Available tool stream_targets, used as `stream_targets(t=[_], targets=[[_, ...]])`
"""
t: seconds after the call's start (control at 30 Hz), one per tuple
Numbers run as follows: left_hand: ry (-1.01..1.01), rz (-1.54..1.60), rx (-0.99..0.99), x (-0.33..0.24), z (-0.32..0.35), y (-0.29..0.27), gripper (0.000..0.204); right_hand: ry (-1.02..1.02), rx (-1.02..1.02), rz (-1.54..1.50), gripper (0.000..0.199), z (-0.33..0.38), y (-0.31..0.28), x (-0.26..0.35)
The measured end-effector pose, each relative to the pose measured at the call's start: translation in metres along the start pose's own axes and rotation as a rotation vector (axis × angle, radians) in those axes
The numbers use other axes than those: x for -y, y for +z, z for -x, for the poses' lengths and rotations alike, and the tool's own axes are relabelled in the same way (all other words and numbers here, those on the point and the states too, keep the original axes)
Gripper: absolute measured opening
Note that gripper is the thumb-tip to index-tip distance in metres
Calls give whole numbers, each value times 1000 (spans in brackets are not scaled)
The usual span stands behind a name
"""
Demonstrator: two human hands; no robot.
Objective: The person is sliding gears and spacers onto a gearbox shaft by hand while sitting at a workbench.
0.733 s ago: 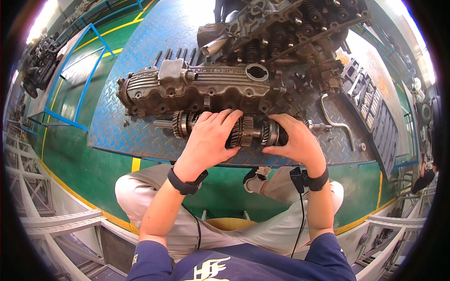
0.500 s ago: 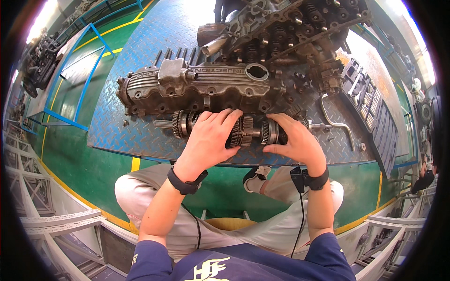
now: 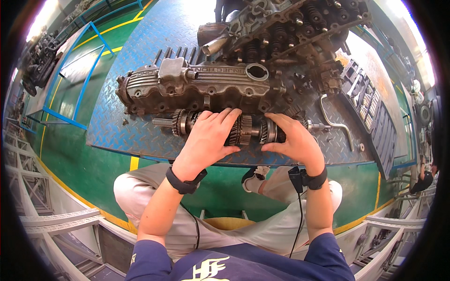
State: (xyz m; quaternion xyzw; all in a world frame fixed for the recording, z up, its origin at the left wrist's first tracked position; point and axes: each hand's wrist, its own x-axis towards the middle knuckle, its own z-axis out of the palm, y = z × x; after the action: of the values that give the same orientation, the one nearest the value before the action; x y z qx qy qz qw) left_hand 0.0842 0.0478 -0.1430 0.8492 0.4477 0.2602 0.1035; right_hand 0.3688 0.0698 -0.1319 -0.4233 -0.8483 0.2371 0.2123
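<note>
A transmission gear shaft (image 3: 245,130) lies lengthwise near the front edge of the blue table, its splined end to the left and a thinner end to the right. Over its left-middle gears curls my left hand (image 3: 206,136), thumb on the near side and fingers across the top. My right hand (image 3: 298,140) is closed around the gears farther right, and a short bare stretch of shaft shows between the two hands. Palms and fingers hide several gears. Directly behind the shaft sits a ribbed metal valve cover (image 3: 220,86) with a round filler hole.
A greasy cylinder head (image 3: 304,28) with springs stands at the back right of the diamond-plate table (image 3: 112,110). A bent metal rod (image 3: 338,122) and a tray of wrenches and sockets (image 3: 368,105) lie to the right. Several dark bolts (image 3: 176,55) stand behind the valve cover.
</note>
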Motion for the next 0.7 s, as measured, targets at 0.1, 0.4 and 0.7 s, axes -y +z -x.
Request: stream_targets(t=[0.1, 0.4, 0.7], targets=[[8, -1, -10, 1, 2, 1, 98, -6, 46, -58, 78, -5, -1, -5], [10, 9, -42, 1, 3, 4, 96, 18, 18, -67, 81, 1, 4, -2], [11, 32, -32, 5, 5, 6, 90, 6, 8, 45, 108, 10, 1, 4]])
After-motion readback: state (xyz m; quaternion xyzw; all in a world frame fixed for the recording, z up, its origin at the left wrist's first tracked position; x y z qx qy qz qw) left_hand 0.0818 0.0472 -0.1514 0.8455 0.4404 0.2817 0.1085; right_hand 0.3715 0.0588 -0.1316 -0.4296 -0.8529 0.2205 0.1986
